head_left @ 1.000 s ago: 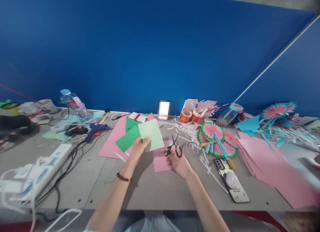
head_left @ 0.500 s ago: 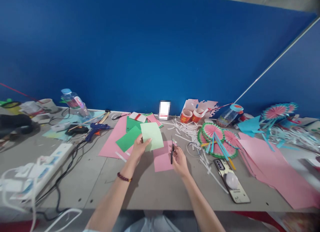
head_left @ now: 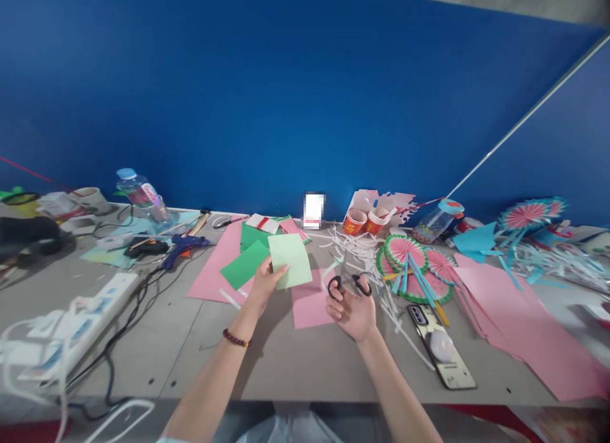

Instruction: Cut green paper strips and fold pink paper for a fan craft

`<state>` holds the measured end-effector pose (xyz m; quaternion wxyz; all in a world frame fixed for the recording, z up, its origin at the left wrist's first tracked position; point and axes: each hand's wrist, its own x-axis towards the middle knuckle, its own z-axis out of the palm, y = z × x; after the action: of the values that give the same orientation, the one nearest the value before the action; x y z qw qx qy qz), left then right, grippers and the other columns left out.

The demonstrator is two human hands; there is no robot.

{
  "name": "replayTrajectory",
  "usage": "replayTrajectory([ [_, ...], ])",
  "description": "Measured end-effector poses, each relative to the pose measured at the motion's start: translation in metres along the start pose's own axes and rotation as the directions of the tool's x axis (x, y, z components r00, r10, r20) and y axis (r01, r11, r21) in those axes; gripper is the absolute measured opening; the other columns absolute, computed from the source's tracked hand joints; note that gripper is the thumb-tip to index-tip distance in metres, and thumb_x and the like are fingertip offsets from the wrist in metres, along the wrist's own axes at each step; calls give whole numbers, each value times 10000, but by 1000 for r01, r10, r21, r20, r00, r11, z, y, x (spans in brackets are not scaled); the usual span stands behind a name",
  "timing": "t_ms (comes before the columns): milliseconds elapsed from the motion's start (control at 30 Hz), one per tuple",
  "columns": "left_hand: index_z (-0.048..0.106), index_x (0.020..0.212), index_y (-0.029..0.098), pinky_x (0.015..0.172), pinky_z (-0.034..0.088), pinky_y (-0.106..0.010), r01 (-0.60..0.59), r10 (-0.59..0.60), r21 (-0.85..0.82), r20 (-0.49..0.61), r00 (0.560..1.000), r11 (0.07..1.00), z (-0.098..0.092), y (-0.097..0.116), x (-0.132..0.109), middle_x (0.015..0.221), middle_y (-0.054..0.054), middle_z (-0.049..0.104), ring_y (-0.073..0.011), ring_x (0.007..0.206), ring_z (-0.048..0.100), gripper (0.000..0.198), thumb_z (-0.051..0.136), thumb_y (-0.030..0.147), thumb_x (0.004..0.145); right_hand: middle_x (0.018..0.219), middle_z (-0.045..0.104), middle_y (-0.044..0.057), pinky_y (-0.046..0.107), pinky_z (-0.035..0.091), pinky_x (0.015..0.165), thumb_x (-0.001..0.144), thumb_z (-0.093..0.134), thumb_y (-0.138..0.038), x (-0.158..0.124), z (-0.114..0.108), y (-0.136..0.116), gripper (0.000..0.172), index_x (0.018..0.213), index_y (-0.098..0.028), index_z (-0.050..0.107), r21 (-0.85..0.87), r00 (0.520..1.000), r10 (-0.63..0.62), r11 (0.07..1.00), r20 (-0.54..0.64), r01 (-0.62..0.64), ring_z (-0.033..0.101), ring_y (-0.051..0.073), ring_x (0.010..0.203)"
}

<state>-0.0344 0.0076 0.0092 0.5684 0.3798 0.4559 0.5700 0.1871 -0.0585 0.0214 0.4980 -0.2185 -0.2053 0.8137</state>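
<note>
My left hand (head_left: 269, 280) pinches a pale green sheet of paper (head_left: 291, 260) by its left edge, thumb on top. To the right, my right hand (head_left: 355, 311) has fingers in the black handle loops of a pair of scissors (head_left: 363, 284). The handles are spread wide, and the blades are hard to make out against the table. A thin pale strip (head_left: 337, 263) shows just left of the scissors. Below both hands lies a pink sheet (head_left: 309, 306). Darker green paper (head_left: 244, 266) rests on pink paper left of the pale sheet.
Right of my hands lie white paper scraps (head_left: 355, 246), pink-and-green paper fans (head_left: 405, 249), a phone (head_left: 443, 347) and pink sheets (head_left: 519, 316). Red paper cups (head_left: 355, 222) stand behind. A glue gun (head_left: 183, 246), bottle (head_left: 143, 192) and power strip (head_left: 90, 322) are on the left.
My right hand has turned palm up and moved slightly right, and the scissors' handles have spread apart. A thin pale strip now shows by the scissors. My left hand and its sheet stay nearly still.
</note>
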Motion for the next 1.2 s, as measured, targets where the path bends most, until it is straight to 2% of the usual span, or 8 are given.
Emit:
replayTrajectory([
  [100,644,1025,147,783,516,-337,23,-22,-28,25,999,999,0,0,-1,1008,-104,712,-253,906,666,521,813,350,576,477,324,-25,286,284,465,744,257,-815,-5,0,3,694,697,-206,586,-89,1000,-13,996,2,13,292,134,459],
  [200,649,1009,142,804,513,-353,43,-34,-92,91,995,995,0,-1,0,1003,-110,716,-256,902,672,489,806,343,592,447,308,-21,304,295,494,718,227,-839,-7,1,7,708,655,-220,567,-139,1000,-13,990,13,14,298,145,465],
  [433,648,1009,131,806,524,-366,64,-57,-147,57,997,987,1,1,1,1035,-123,707,-262,904,676,516,824,309,558,641,396,2,305,329,539,788,289,-761,0,5,2,628,811,-208,587,24,997,-69,997,-44,70,326,151,555],
  [667,656,996,145,740,542,-342,110,-108,-132,23,994,985,0,4,0,1035,-120,709,-268,898,679,528,836,307,526,810,494,35,273,365,503,835,365,-650,2,-4,-4,505,964,-224,603,14,982,-152,988,-115,154,365,137,582],
  [767,658,998,144,747,536,-338,76,-72,-115,34,997,991,0,2,0,1015,-113,714,-258,879,682,511,825,314,546,757,482,16,233,314,437,850,383,-621,1,-10,-7,487,920,-192,601,73,994,-81,994,-77,86,316,101,511],
  [867,658,1012,140,758,530,-333,46,-43,-96,27,999,994,0,1,0,1008,-112,716,-253,875,682,515,819,320,557,668,461,-4,217,225,383,828,378,-677,2,-11,-7,556,853,-162,587,30,997,78,996,-7,-78,266,79,447],
  [1000,651,1040,149,767,525,-323,35,-32,-83,39,999,996,-1,-1,1,1044,-111,707,-256,917,675,518,807,330,580,555,441,-31,218,189,378,784,387,-741,6,-9,-1,617,770,-150,566,-96,957,287,955,47,-282,262,64,383],
  [1200,642,1023,145,797,523,-332,34,-28,-170,37,999,985,-1,1,2,1028,-114,711,-254,926,675,516,808,325,568,514,434,-33,195,160,371,795,395,-712,13,-14,8,585,709,-157,559,-129,950,307,941,-55,-312,344,71,385],
])
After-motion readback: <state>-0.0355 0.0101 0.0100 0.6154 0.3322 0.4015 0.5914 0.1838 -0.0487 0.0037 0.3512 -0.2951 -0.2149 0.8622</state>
